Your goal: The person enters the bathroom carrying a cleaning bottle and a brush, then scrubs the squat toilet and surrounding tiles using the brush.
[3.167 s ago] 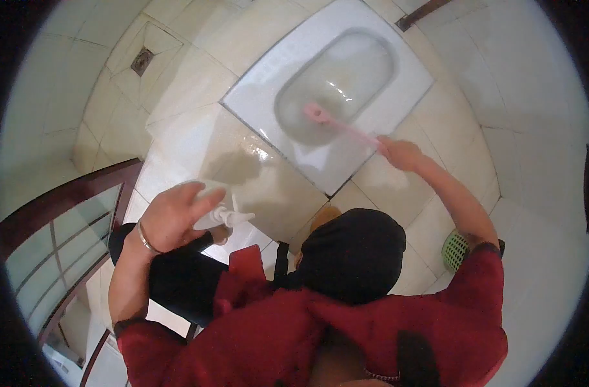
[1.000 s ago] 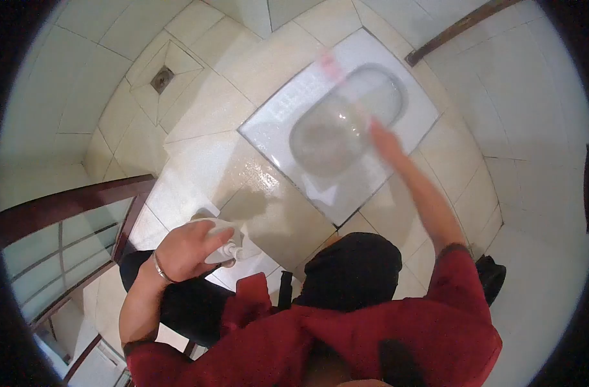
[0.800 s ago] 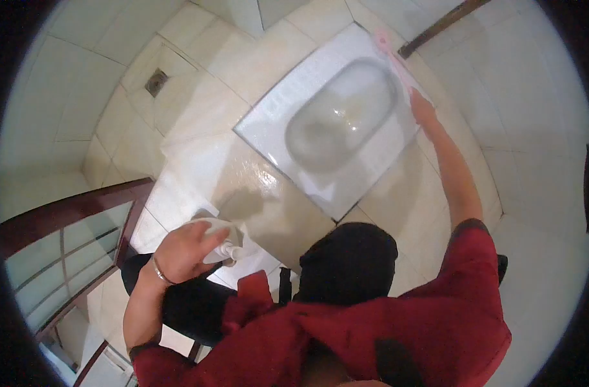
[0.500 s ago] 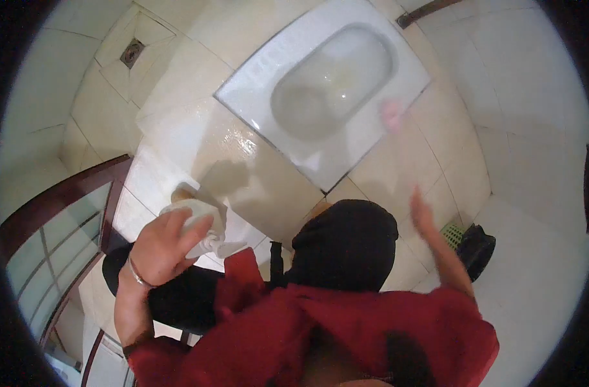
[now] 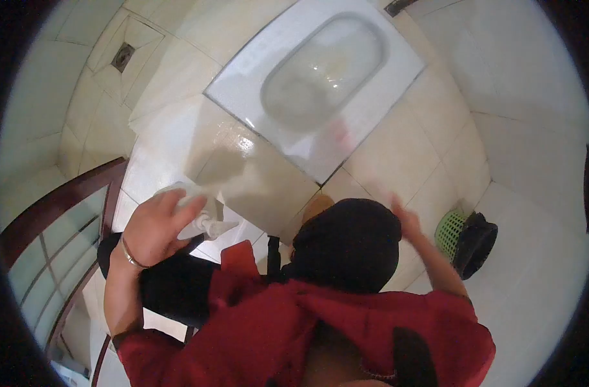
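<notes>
My left hand is wrapped around a white pump bottle, held tilted above the floor at left with its nozzle facing right. In front of my knees, my right hand is partly blurred, its fingers closed on the pale handle of a toilet brush. The brush's pink head is smeared by motion over the near rim of the white squat toilet. Its thin handle barely shows against the tiles.
A green perforated basket stands at right with a black item against it. A floor drain lies at upper left. A dark-framed glass door stands at left. Wet tiles shine beside the toilet.
The pink brush head has swept left and nearer along the toilet rim, and my right hand has shifted left. My left hand still holds the bottle, its nozzle now more visible.
</notes>
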Demonstrator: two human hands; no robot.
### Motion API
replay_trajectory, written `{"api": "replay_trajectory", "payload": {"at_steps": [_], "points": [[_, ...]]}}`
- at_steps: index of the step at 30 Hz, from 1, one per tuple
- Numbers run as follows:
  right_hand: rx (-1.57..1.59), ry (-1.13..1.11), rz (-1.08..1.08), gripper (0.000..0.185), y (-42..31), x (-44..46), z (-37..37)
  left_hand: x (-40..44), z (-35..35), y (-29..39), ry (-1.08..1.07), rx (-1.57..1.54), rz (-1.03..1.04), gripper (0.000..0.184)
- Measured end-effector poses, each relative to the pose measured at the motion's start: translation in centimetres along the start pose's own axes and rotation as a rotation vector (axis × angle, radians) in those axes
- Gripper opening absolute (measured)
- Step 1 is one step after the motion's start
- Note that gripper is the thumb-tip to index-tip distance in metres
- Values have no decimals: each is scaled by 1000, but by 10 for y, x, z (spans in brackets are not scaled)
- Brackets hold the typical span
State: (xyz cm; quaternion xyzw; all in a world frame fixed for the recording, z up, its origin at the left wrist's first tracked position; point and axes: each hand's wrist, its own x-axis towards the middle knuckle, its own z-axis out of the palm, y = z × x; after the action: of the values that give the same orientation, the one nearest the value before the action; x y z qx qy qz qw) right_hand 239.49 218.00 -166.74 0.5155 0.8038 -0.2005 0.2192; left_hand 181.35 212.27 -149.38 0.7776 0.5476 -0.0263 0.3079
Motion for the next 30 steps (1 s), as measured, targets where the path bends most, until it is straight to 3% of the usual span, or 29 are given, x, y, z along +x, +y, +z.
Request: {"api": "replay_trajectory", "payload": {"at_steps": [1, 3, 7, 9, 10, 12, 13, 15, 16, 19, 20, 23, 26, 28, 30], "points": [[94, 243, 58, 46, 32, 28, 4, 1, -6, 3, -9, -20, -5, 70], [504, 239, 462, 50, 31, 89, -96, 3, -24, 12, 0, -13, 8, 70], [568, 115, 437, 49, 27, 90, -155, 1, -64, 42, -22, -29, 54, 72], [38, 28, 171, 44, 13, 67, -180, 3, -87, 51, 37, -25, 38, 71], [35, 48, 173, 44, 28, 78, -192, 3, -100, 53, 42, -21, 41, 69], [377, 333, 323, 52, 54, 103, -212, 5, -122, 50, 49, -52, 52, 66], [375, 354, 321, 52, 51, 115, -221, 3, -126, 46, 71, -52, 60, 66], [720, 311, 479, 52, 19, 123, -248, -14, -139, 40, 26, -63, 74, 65], [596, 221, 432, 51, -9, 109, -261, -25, -160, 39, -31, -75, 85, 65], [180, 71, 18, 46, -85, 40, -346, -84, -261, 56, -113, -94, 193, 60], [155, -8, -23, 46, -129, 11, -416, -104, -313, 69, -170, -140, 179, 58], [14, 44, 32, 44, -193, -41, -659, -166, -490, 107, -314, -183, 223, 55], [-241, 311, -13, 33, -226, -102, -948, -224, -673, 146, -356, -262, 219, 56], [-461, 292, 24, 18, -245, -147, -1156, -267, -803, 180, -409, -243, 169, 57], [-667, 413, -47, 8, -261, -194, -1375, -300, -928, 208, -295, -272, 153, 58]]}}
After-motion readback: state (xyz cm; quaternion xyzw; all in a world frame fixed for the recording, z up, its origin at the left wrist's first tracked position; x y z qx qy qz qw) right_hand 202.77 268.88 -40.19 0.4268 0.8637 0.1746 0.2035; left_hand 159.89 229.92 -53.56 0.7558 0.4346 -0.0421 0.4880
